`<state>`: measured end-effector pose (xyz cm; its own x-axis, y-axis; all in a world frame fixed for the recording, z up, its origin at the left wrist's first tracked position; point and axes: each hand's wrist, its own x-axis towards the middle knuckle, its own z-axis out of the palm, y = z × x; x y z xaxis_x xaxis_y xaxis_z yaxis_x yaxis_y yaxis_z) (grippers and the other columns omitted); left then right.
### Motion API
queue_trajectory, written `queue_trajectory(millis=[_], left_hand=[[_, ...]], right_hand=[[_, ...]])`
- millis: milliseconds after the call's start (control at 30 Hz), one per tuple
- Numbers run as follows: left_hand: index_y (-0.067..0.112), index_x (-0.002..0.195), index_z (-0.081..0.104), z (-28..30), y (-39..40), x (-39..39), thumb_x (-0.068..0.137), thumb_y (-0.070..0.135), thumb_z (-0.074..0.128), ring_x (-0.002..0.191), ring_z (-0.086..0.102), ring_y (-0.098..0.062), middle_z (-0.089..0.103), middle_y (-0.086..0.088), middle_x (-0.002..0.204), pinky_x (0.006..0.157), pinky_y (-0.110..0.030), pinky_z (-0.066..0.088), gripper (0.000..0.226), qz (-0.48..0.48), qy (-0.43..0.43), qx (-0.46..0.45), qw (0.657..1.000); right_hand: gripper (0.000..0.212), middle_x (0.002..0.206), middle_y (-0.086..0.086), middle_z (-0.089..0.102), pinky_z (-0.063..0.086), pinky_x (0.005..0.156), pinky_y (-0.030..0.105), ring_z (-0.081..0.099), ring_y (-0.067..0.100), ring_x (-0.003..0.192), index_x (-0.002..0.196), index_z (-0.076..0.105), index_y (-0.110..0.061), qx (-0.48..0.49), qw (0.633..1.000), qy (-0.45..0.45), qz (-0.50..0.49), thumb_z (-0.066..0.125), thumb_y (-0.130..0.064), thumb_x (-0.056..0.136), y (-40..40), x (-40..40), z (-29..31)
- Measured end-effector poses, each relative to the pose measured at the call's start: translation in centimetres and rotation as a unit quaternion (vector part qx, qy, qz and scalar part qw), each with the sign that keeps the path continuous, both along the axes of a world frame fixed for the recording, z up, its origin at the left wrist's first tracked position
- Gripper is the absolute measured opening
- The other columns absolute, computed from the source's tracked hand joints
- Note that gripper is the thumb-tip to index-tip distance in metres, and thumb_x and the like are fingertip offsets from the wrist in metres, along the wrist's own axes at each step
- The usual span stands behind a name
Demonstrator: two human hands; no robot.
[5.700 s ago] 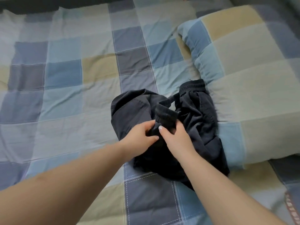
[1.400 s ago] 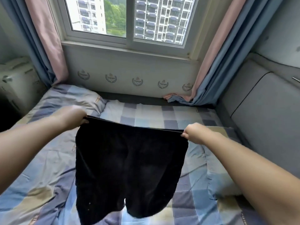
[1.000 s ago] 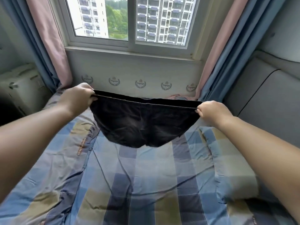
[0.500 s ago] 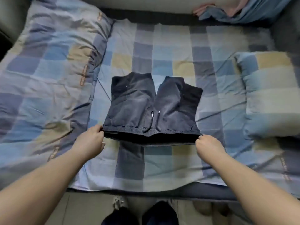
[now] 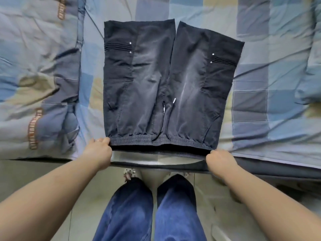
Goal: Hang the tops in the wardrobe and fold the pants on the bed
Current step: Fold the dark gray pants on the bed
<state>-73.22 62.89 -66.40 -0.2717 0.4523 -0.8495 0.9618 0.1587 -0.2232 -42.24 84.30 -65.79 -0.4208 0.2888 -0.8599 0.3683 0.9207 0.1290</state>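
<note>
A pair of dark navy shorts (image 5: 156, 80) lies flat on the checked bed sheet (image 5: 251, 101), front up, legs pointing away from me and the elastic waistband at the bed's near edge. Two drawstrings lie on the front near the middle. My left hand (image 5: 98, 150) grips the left end of the waistband. My right hand (image 5: 219, 160) grips the right end, fingers curled under the fabric. The waistband is lifted slightly, showing a dark gap beneath it.
A crumpled checked duvet (image 5: 38, 75) is bunched along the left of the bed. A pillow (image 5: 312, 70) lies at the far right. The dark mattress edge (image 5: 260, 168) runs below the sheet. My jeans-clad legs (image 5: 151, 209) stand on the tiled floor close to the bed.
The shorts went from a crumpled heap to held up by the waistband, then were laid flat on the bed. Since half a second ago they have been pulled nearer the bed's edge.
</note>
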Motion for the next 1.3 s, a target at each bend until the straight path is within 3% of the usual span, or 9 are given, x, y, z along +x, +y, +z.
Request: queue_trajectory(millis=[167, 300, 500, 700, 867, 1000, 1067, 1167, 1300], left_hand=[[0.013, 0.129, 0.055, -0.8, 0.6, -0.3, 0.089, 0.043, 0.052, 0.132, 0.035, -0.024, 0.036, -0.004, 0.143, 0.104, -0.037, 0.037, 0.050, 0.032, -0.053, -0.024, 0.998], [0.016, 0.115, 0.060, -0.7, 1.7, -0.8, 0.091, 0.046, 0.047, 0.110, 0.054, -0.025, 0.057, -0.005, 0.121, 0.089, -0.037, 0.049, 0.040, 0.044, -0.087, -0.054, 0.994], [0.017, 0.115, 0.058, -1.0, 4.0, -3.5, 0.094, 0.043, 0.046, 0.109, 0.056, -0.025, 0.059, -0.004, 0.120, 0.083, -0.033, 0.046, 0.036, 0.117, -0.086, -0.002, 0.989], [0.018, 0.122, 0.054, -2.5, 6.7, -9.2, 0.095, 0.042, 0.048, 0.113, 0.054, -0.027, 0.057, -0.005, 0.127, 0.087, -0.034, 0.046, 0.037, 0.212, -0.074, 0.069, 0.972], [0.015, 0.128, 0.053, -5.3, 9.1, -13.3, 0.094, 0.032, 0.056, 0.117, 0.053, -0.027, 0.056, -0.008, 0.131, 0.089, -0.030, 0.041, 0.039, 0.313, -0.082, 0.189, 0.927], [0.017, 0.143, 0.036, -8.5, 10.8, -16.2, 0.095, 0.023, 0.052, 0.116, 0.054, -0.031, 0.046, -0.013, 0.139, 0.094, -0.036, 0.044, 0.051, 0.372, -0.098, 0.247, 0.889], [0.021, 0.149, 0.025, -10.1, 11.6, -17.5, 0.096, 0.020, 0.049, 0.127, 0.045, -0.031, 0.038, -0.012, 0.147, 0.105, -0.039, 0.038, 0.059, 0.376, -0.125, 0.248, 0.884], [0.026, 0.151, 0.019, -12.0, 12.6, -19.4, 0.095, 0.014, 0.045, 0.132, 0.040, -0.031, 0.035, -0.012, 0.150, 0.111, -0.041, 0.033, 0.062, 0.374, -0.146, 0.278, 0.873], [0.026, 0.146, 0.034, -13.3, 13.7, -21.2, 0.096, 0.011, 0.046, 0.118, 0.054, -0.030, 0.056, -0.008, 0.127, 0.095, -0.032, 0.043, 0.053, 0.457, -0.179, 0.372, 0.788]], right_hand=[[0.029, 0.120, 0.005, 0.060, 0.042, 0.082, 0.033, 0.057, 0.026, 0.110, 0.114, 0.061, -0.017, -0.043, 0.998, -0.041, -0.008, 0.043, -0.016, 0.092, -0.7, -1.8, -0.4], [0.023, 0.107, 0.005, 0.062, 0.043, 0.076, 0.032, 0.058, 0.027, 0.096, 0.107, 0.062, -0.014, -0.139, 0.985, -0.094, -0.029, 0.048, -0.023, 0.091, -0.4, -4.1, -0.8], [0.029, 0.112, 0.003, 0.066, 0.050, 0.084, 0.036, 0.059, 0.026, 0.103, 0.111, 0.064, -0.017, -0.199, 0.979, 0.014, -0.046, 0.041, -0.025, 0.095, -1.9, -8.4, -1.4], [0.039, 0.126, 0.006, 0.050, 0.047, 0.084, 0.039, 0.053, 0.029, 0.110, 0.131, 0.048, -0.017, -0.230, 0.956, 0.141, -0.118, 0.040, -0.034, 0.097, -5.0, -18.6, -3.0], [0.043, 0.132, 0.009, 0.043, 0.045, 0.085, 0.041, 0.049, 0.031, 0.116, 0.134, 0.042, -0.015, -0.222, 0.940, 0.209, -0.155, 0.044, -0.033, 0.096, -6.8, -27.0, -4.9], [0.037, 0.129, 0.010, 0.044, 0.042, 0.081, 0.040, 0.048, 0.032, 0.114, 0.128, 0.046, -0.011, -0.227, 0.934, 0.238, -0.140, 0.044, -0.029, 0.096, -7.9, -30.9, -7.0], [0.037, 0.129, 0.010, 0.044, 0.041, 0.079, 0.040, 0.048, 0.033, 0.114, 0.130, 0.046, -0.012, -0.235, 0.927, 0.259, -0.136, 0.043, -0.026, 0.096, -8.5, -32.2, -8.1], [0.048, 0.126, 0.012, 0.040, 0.037, 0.075, 0.038, 0.046, 0.034, 0.110, 0.139, 0.034, -0.020, -0.232, 0.928, 0.251, -0.150, 0.046, -0.019, 0.093, -9.5, -33.6, -10.0], [0.059, 0.123, 0.014, 0.030, 0.033, 0.073, 0.038, 0.038, 0.032, 0.106, 0.142, 0.028, -0.024, -0.207, 0.936, 0.222, -0.176, 0.046, -0.008, 0.089, -10.9, -34.9, -11.8]])
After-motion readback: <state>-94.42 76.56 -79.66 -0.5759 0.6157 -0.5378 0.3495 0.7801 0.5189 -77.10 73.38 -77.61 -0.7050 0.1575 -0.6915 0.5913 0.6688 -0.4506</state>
